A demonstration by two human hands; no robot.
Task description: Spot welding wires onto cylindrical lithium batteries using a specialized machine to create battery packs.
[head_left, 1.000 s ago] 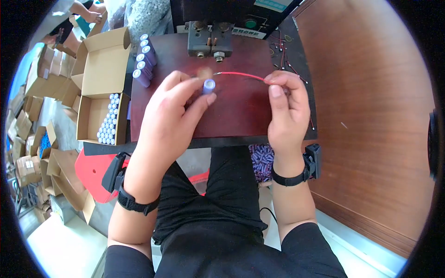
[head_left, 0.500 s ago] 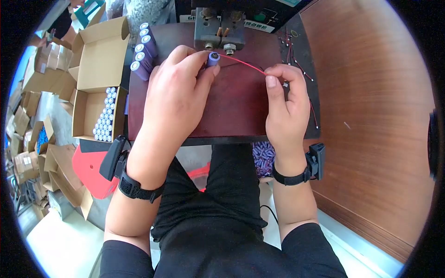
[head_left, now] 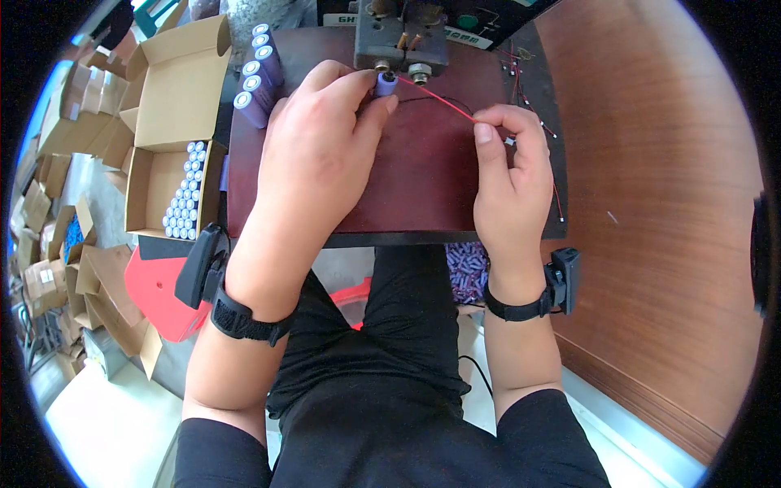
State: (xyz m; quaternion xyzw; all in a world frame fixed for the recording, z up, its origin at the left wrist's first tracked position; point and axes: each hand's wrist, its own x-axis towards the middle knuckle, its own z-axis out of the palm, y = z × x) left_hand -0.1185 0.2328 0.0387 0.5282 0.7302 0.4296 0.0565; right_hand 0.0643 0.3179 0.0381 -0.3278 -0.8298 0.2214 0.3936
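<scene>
- Left hand (head_left: 325, 146) is pinching a purple cell (head_left: 387, 85) right up by the machine head (head_left: 399, 47), at its left tip. Can't tell if they touch.
- Right hand (head_left: 517, 171) has the red wire (head_left: 441, 100) nipped between thumb and forefinger, to the near right of the machine head. Wire slopes up toward the cell.
- Bunch of upright cells (head_left: 257, 110) left of the machine head, open carton (head_left: 181, 89) further left.

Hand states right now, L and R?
Left hand: closed, holding a purple cylindrical battery cell.
Right hand: closed, thumb and fingers pinching a thin red insulated wire.
</scene>
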